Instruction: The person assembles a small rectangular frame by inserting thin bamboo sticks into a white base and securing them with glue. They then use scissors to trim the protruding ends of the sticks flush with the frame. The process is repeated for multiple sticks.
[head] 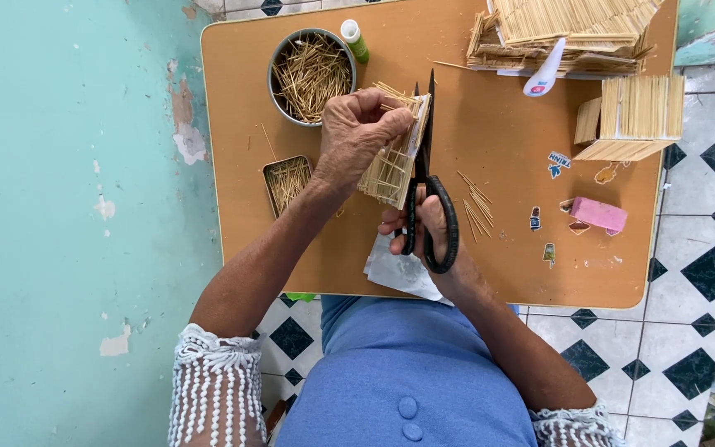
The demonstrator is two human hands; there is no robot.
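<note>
At frame centre your left hand (362, 132) pinched a small toothpick panel (391, 170); your right hand (424, 232) gripped black scissors (425, 178), fingers curled through the handles, blades against the panel's edge.

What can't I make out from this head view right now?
- Head view: where the scissors meet the stick panel; the blades lie edge-on along it.
- The panel's upper part, covered by the left hand.
- The right hand fingers, partly hidden in the scissor handles.
- The stacked stick panels, cut off by the top edge.
- The paper under the right wrist, mostly hidden.
</note>
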